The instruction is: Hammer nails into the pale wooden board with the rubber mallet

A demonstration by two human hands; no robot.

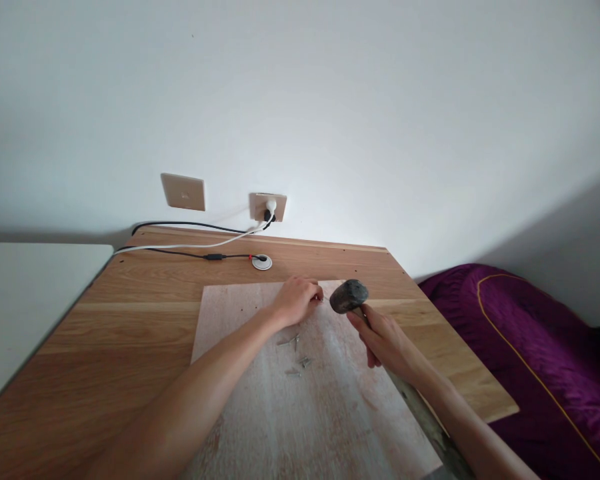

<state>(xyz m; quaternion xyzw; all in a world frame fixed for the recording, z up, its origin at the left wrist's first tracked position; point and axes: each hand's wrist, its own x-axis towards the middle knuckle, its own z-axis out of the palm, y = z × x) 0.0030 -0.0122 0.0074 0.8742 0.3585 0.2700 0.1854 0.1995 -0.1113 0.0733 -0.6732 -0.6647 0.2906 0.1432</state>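
My left hand (300,300) is on the far part of a pale wooden board (260,413), its fingers pinched around a small shiny nail (322,299) that is mostly hidden by the fingertips. My right hand (386,337) is wrapped round the handle of a hammer, close below its dark, worn head (349,296). The hammer head is raised just right of the left fingertips, apart from them. Several loose nails (294,373) lie on the board nearer to me, below the left hand.
The board lies on a wooden table (145,320). Behind it are a cable grommet (262,262), black and white cables (195,247) and a wall socket (269,207) with plugs. Purple fabric (530,347) covers something at the right; a white surface (35,300) stands left.
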